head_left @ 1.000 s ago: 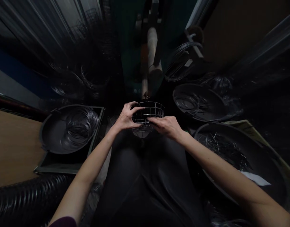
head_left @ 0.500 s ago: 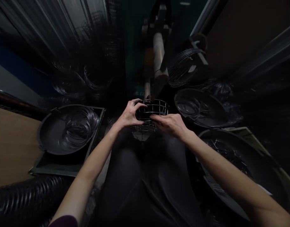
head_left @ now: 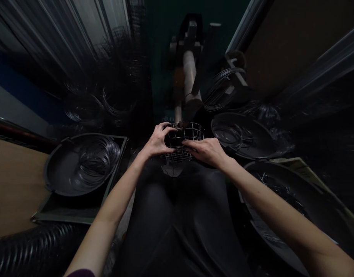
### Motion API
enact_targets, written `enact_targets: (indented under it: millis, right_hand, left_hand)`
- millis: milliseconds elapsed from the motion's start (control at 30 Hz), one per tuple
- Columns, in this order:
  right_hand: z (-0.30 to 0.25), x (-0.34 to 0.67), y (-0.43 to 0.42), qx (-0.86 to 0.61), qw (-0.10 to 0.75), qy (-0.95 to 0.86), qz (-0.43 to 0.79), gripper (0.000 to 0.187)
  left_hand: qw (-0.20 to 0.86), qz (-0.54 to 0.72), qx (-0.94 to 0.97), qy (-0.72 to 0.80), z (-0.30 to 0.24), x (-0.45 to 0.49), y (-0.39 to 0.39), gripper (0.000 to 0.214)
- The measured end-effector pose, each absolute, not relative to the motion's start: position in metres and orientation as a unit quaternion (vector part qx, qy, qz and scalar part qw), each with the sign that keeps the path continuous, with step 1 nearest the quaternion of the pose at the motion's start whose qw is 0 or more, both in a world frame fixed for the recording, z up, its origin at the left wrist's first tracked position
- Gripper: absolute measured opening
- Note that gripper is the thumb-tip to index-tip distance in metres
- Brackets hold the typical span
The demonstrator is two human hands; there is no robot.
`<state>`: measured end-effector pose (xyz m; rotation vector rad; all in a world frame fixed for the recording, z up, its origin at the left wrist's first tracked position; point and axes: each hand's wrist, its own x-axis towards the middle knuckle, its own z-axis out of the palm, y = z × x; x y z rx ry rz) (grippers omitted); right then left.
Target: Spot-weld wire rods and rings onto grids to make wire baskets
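Note:
A round wire basket [head_left: 195,132] of thin metal rings and crossing wires is held at the centre, in front of my lap. My left hand [head_left: 158,141] grips its left side, thumb low and fingers curled over the upper ring. On the near right side of the basket, my right hand [head_left: 206,149] has its fingers closed on the wires; the fingertips are partly hidden in the dark. Just beyond the basket, the machine's metal rod [head_left: 178,114] points down close to its far rim. A thick pale cylinder [head_left: 190,71] of the machine extends above it.
At left, a dark pan [head_left: 61,169] with coiled wire rings sits on a green-edged stand [head_left: 61,211]. Two more pans, an upper one [head_left: 259,136] and a lower one [head_left: 318,204], hold wire parts at right. A ribbed black hose [head_left: 35,246] lies lower left.
The head view has shifted slightly, so the machine and pans appear a little lower and further left. Both hands keep their hold on the wire basket.

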<state>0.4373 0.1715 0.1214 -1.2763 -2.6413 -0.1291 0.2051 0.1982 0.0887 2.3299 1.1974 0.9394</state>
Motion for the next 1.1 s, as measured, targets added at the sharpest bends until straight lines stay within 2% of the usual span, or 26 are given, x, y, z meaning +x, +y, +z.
enact_targets:
  millis: [267,533,767,967,1100]
  right_hand:
    - [0.126,0.435,0.167,-0.453,0.098,-0.886,-0.012,0.032]
    - [0.109,0.434,0.169,-0.541,0.242,-0.804,-0.043,0.024]
    - [0.107,0.436,0.19,-0.531,0.29,-0.796,0.005,0.021]
    - [0.108,0.426,0.213,-0.562,0.32,-0.761,0.044,0.018]
    - [0.115,0.432,0.212,-0.598,0.384,-0.694,0.115,0.029]
  left_hand:
    - [0.198,0.339,0.827,0.402,0.09,0.202,0.204,0.065]
    - [0.225,0.336,0.807,0.431,0.096,0.201,0.224,0.07]
    - [0.212,0.339,0.811,0.427,0.099,0.197,0.239,0.066]
    - [0.217,0.35,0.797,0.441,0.101,0.198,0.262,0.074]
    - [0.254,0.372,0.791,0.414,0.096,0.195,0.27,0.083]
